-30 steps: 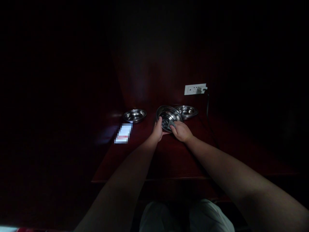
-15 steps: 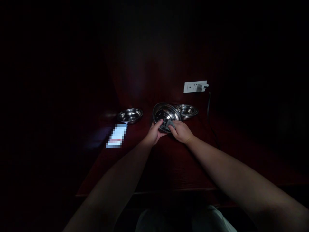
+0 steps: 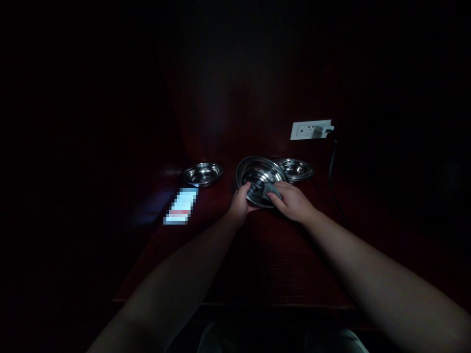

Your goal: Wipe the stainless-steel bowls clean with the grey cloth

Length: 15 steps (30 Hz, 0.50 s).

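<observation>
A shiny steel bowl (image 3: pixel 259 169) is tilted with its inside toward me, above the dark red table (image 3: pixel 257 264). My left hand (image 3: pixel 240 203) grips its lower left rim, thumb inside and fingers underneath. A grey cloth (image 3: pixel 271 190) is pinched in my right hand (image 3: pixel 294 201), pressed against the bowl's inner right side. Behind the right hand sit stacked steel bowls (image 3: pixel 296 169), partly hidden by the held bowl. Another steel bowl (image 3: pixel 203 174) stands to the left on the table.
A lit phone (image 3: pixel 182 206), its screen blurred out, lies left of my left hand. On the back wall is a white socket plate (image 3: pixel 311 130) with a plug in it; its black cord (image 3: pixel 332 162) drops onto the table at the right. The surroundings are very dark.
My right hand with the cloth has shifted from near the bowl's lower middle toward its right side. The bowl faces me a little more. The view has moved slightly.
</observation>
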Motion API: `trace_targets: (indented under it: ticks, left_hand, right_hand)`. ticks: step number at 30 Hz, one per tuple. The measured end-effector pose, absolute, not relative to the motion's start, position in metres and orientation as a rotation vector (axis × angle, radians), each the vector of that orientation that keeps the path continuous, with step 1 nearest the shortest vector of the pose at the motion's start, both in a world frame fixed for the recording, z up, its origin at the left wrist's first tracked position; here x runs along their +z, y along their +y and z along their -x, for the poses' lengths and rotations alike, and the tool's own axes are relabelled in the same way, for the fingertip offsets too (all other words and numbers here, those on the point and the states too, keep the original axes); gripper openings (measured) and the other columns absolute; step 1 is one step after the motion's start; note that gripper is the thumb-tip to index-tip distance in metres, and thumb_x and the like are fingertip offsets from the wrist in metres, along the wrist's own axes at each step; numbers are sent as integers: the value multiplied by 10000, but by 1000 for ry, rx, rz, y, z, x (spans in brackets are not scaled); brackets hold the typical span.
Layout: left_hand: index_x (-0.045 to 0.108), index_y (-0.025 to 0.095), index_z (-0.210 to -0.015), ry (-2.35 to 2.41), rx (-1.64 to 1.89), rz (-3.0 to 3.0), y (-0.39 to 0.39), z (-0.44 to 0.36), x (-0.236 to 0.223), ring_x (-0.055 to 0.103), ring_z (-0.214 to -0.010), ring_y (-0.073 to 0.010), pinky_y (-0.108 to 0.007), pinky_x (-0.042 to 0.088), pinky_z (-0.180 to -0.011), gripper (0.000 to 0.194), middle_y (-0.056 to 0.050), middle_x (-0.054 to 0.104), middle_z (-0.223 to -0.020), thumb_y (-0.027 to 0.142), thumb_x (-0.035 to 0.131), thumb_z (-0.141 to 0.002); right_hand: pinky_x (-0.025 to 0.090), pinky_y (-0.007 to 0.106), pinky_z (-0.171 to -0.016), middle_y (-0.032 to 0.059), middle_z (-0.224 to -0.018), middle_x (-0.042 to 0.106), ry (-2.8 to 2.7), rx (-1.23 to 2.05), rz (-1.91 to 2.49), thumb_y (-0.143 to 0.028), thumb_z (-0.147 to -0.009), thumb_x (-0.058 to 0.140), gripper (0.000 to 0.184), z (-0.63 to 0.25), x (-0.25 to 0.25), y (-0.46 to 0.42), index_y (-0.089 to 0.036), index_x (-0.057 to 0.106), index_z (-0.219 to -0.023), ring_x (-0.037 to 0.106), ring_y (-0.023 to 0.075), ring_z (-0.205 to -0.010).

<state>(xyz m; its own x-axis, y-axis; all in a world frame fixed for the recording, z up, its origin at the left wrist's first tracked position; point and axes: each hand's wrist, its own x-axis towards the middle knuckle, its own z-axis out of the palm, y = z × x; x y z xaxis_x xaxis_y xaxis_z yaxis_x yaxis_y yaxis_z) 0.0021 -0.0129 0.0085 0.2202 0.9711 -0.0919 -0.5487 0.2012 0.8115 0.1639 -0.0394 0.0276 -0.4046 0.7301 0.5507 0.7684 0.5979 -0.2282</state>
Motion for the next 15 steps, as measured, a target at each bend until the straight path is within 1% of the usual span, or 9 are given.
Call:
trace_targets:
  ticks: [5,9,15]
  left_hand:
    - [576,164,-1154,738,1152,-737,-13,-2,10,627,-1030,-304,-485,555,-778,452,-150,647,-1166,453,524,-811]
    - [578,162,-1154,794,1107,-738,-13,-1,12,637,-1006,-313,-504,552,-764,468,-161,664,-1121,481,496,-823]
    - [576,181,-1148,792,1104,-773,-11,-2,8,638,-1007,-319,-505,558,-740,488,-158,649,-1158,524,516,-806]
  right_hand:
    - [432,318,-772,75,-769,616,-2229,-36,1179,-356,-928,395,318,-164,25,-38,-171,590,-756,566,199,-783]
    - [439,312,-775,75,-807,637,-2256,31,1193,-371,-930,398,319,-164,25,-38,-172,602,-788,582,196,-808]
    - [450,308,-761,77,-827,659,-2221,153,1212,-391,-937,386,349,-164,27,-40,-169,621,-803,598,190,-798]
